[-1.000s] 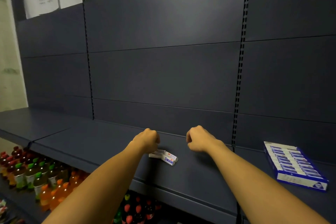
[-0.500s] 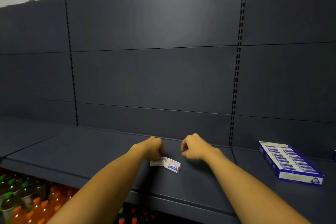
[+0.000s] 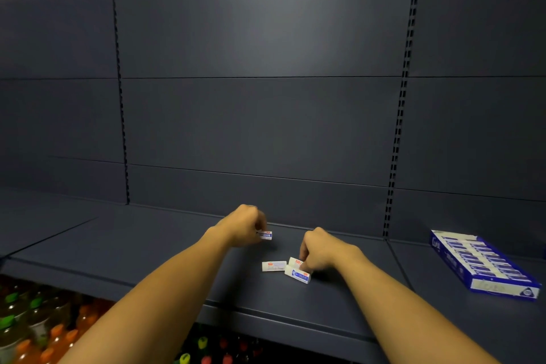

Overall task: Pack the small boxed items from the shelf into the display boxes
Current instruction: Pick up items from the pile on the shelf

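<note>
White small boxes [image 3: 274, 266] loose on shelf [image 3: 165, 245] | left hand [image 3: 243, 226] pinching one box [image 3: 265, 235], lifted | right hand [image 3: 320, 250] curled onto near box [image 3: 297, 274], long axis left-right | display box [image 3: 484, 264] well right, nearer right hand

Both bare forearms reach forward and up from the bottom corners, converging toward the middle. The left hand [image 3: 243, 226] is raised a little, knuckles up, fingers curled under, and pinches a small box [image 3: 265, 235] that sticks out to the right of its fingertips. The right hand [image 3: 320, 251] sits lower and nearer, wrist bent down, fingers curled, its fingertips touching the boxes [image 3: 297, 270] beneath it; whether it grips one cannot be told. The two hands are apart, the left farther forward.
</note>
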{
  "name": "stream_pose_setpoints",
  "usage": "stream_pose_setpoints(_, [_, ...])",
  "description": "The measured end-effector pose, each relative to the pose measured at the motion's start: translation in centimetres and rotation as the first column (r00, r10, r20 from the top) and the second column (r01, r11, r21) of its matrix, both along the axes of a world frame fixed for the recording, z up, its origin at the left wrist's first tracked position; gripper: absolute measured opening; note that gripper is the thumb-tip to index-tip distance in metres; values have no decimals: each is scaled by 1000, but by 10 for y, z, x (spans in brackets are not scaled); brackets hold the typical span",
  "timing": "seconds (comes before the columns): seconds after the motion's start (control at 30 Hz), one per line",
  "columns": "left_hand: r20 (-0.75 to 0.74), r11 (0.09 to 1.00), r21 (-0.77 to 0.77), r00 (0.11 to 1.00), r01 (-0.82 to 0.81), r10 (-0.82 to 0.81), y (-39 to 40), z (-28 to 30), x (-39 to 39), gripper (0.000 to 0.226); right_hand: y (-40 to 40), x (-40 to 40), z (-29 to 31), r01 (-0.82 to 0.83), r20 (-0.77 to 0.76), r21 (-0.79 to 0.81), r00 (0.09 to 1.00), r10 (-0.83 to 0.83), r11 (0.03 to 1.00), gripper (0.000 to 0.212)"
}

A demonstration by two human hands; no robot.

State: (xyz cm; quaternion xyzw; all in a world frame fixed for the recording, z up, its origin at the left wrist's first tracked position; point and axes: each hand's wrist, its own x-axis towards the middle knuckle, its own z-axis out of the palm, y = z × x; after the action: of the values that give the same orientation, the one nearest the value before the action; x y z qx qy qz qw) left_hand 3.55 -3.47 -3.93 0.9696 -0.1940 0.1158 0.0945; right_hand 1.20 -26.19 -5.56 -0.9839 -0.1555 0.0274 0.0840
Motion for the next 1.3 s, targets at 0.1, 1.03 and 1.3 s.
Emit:
stream_pose_setpoints(0.1, [-23,1000,-21,1000,14,-14,7,-3,-1,19,5,-2,-2,20,13,-14,1000,-20,1000,11])
stream_pose_setpoints(1.03, [88,879,10,876,476,-475,-133,1,-8,24,-113,-101,12,337,339,222,853,-397,915,24])
stream_pose_setpoints(1.3, [119,812,49,804,581,-582,-208,12,-44,23,-168,-154,21,469,411,176,764,-498,865,11])
